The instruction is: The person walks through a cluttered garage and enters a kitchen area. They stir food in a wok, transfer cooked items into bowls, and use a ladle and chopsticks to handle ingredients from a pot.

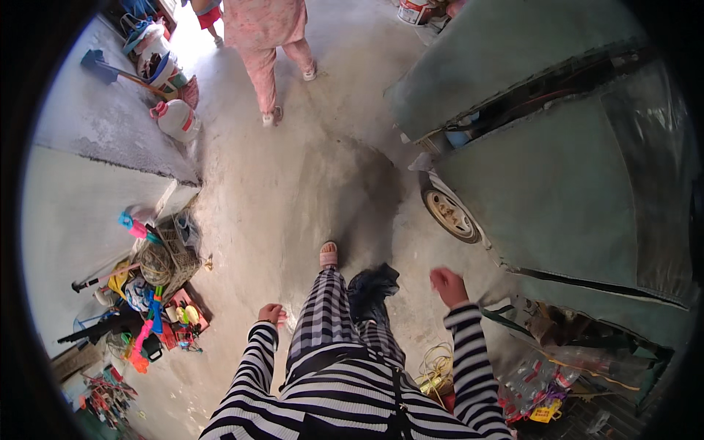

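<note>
My left hand (273, 314) hangs beside my left hip, fingers loosely curled and apart, holding nothing visible. My right hand (447, 286) is out at my right, also empty, its fingers slightly bent. Between them are my checked trousers (319, 315) and a pink sandal (328, 253) on the concrete floor (279, 183). A dark crumpled cloth or bag (370, 290) is by my right leg; whether I touch it I cannot tell. To the right of my right hand stands a covered vehicle (543, 191) with a wheel (447, 216) showing.
A person in pink (268, 62) walks ahead, with another (209, 15) beside the bright doorway. Toys and a basket (169, 249) are piled along the left wall (95, 198), with buckets and a jug (176, 117) beyond. Bottles and wire (543, 389) lie at lower right.
</note>
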`<state>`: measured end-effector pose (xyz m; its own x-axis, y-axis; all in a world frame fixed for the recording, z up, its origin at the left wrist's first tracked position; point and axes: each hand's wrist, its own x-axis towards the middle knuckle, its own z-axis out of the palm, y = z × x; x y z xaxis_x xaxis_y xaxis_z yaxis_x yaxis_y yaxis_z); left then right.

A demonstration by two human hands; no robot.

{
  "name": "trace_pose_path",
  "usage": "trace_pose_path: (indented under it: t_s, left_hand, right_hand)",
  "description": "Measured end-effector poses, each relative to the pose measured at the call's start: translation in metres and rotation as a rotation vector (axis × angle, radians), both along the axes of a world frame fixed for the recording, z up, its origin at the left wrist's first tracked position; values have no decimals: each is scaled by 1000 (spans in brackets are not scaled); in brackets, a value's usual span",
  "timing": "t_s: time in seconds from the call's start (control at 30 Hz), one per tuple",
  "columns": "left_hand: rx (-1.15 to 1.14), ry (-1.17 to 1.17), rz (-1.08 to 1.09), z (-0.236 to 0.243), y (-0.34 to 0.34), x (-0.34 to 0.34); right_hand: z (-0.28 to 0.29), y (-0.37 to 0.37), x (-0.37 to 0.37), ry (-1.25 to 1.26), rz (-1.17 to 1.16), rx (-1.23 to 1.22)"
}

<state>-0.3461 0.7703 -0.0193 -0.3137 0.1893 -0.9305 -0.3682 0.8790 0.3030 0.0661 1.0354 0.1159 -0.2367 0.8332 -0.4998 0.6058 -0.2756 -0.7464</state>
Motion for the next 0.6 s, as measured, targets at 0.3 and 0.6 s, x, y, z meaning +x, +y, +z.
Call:
trace_pose_path:
  t_s: [0.3, 0.6]
  left_hand:
    - [-301, -108, -130, -15, 28, -78]
    - [424, 227, -316, -2, 353, -48]
  right_hand:
    - [-94, -76, 127, -197, -578, -223]
    - [-154, -306, 174, 145, -1257, -1107]
